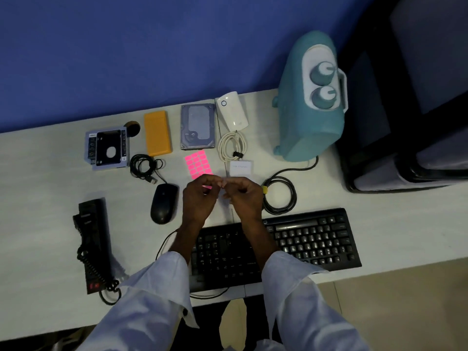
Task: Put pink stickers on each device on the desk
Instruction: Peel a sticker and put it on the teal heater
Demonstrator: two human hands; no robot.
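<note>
My left hand [198, 198] and right hand [244, 198] are raised together over the middle of the desk [45, 198]. The fingers of both are curled and their tips meet in front of me. Whether they pinch anything between them I cannot tell, as it is too small and blurred. The sheet of pink stickers [197, 163] lies flat on the desk just beyond my left hand, and its near edge is hidden behind my knuckles. Along the back edge of the desk, from left to right, sit a drive tray [107, 148], an orange case [157, 133], a hard drive [197, 126] and a white plug-in box [231, 111]. A coiled white cable [231, 146] lies in front of the box. A small white card [240, 168] lies just beyond my right hand. A big teal appliance [311, 97] stands at the far right, and its black cord [278, 196] is coiled beside my right hand. The black mouse [163, 203] rests just left of my left hand. The power strip [93, 244] lies further left. The black keyboard [304, 239] sits under my forearms.
</note>
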